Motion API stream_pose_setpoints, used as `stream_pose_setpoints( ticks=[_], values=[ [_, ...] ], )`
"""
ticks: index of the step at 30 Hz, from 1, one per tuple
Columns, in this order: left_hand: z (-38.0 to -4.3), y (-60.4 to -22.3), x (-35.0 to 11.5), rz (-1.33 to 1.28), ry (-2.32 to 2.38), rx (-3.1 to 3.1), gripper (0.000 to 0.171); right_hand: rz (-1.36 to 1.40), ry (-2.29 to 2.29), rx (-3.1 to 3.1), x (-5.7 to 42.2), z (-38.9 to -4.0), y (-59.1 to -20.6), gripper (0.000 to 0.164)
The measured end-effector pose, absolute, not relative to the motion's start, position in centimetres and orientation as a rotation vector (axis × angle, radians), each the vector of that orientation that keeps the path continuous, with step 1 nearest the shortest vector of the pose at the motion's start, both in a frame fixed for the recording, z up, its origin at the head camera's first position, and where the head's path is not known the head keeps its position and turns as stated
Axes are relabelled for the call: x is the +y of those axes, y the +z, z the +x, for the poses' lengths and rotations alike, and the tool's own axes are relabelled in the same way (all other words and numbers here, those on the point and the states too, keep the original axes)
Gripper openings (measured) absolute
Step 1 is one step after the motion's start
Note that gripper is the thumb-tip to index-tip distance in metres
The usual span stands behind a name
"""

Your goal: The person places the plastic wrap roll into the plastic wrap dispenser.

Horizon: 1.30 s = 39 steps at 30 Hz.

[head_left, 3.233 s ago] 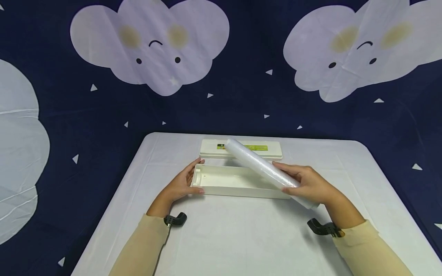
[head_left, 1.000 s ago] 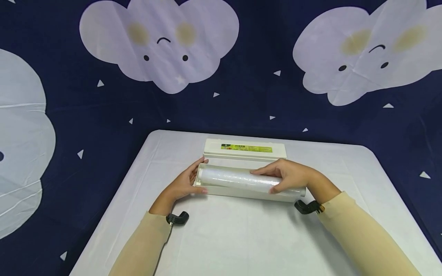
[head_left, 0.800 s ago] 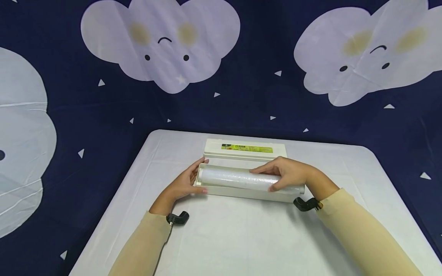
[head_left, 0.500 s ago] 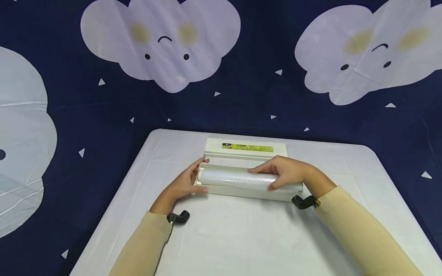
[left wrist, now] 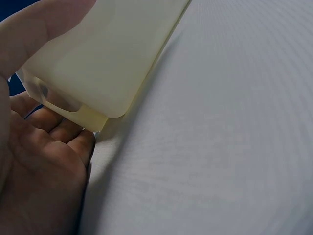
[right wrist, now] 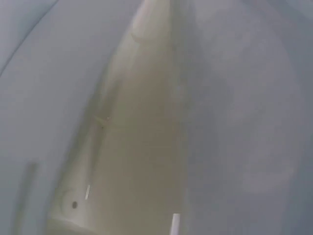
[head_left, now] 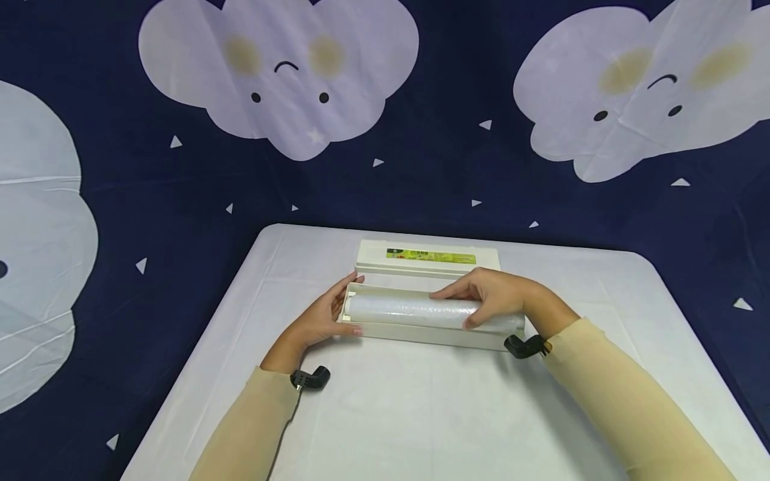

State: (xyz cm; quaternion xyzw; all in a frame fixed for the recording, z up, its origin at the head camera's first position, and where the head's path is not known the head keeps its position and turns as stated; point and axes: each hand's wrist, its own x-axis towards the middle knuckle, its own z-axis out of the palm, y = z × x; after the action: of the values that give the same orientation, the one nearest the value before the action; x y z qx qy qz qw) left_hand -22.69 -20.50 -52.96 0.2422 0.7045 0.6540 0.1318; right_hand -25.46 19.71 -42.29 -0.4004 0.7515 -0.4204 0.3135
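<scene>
In the head view, a roll of cling film point(head_left: 400, 310) lies lengthwise in a long cream box point(head_left: 421, 333), its left end low between the walls. My right hand point(head_left: 502, 295) holds the roll near its right end from above, thumb in front and fingers behind. Around the box's left end my left hand point(head_left: 317, 321) grips, thumb on the front wall. The left wrist view shows the thumb over the box side point(left wrist: 112, 58) and the fingers under its end. The right wrist view is close and hazy, showing the box's inside point(right wrist: 142, 137); the right hand is not visible there.
Just behind the box lies a cream lid point(head_left: 373, 257) with a yellow-green label point(head_left: 430, 256). Both stand on a table with a white cloth point(head_left: 421, 414). A dark blue cloth with printed clouds point(head_left: 271, 67) rises behind the table. Each wrist wears a black camera mount point(head_left: 311, 378).
The right hand has swung the tilted roll over the box and lowered it in. In the last second the roll's right end has sunk and shifted slightly left. The left hand keeps its grip.
</scene>
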Motion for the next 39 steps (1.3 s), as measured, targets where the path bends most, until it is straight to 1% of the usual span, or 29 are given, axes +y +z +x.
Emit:
stream_pose_setpoints(
  ticks=[11,24,39],
  values=[
    [-22.9,-53.0,-20.6,0.702,1.895,2.050,0.125,-1.068,-1.042,2.011,19.2,-26.2,-41.4,0.075],
    [-22.9,-53.0,-20.6,0.711,1.904,2.031,0.125,-1.077,-1.084,2.009,19.4,-26.3,-43.3,0.075],
    [-22.7,-53.0,-20.6,0.711,1.893,2.043,0.125,-1.073,-1.059,2.115,19.4,-26.0,-44.2,0.076]
  ],
)
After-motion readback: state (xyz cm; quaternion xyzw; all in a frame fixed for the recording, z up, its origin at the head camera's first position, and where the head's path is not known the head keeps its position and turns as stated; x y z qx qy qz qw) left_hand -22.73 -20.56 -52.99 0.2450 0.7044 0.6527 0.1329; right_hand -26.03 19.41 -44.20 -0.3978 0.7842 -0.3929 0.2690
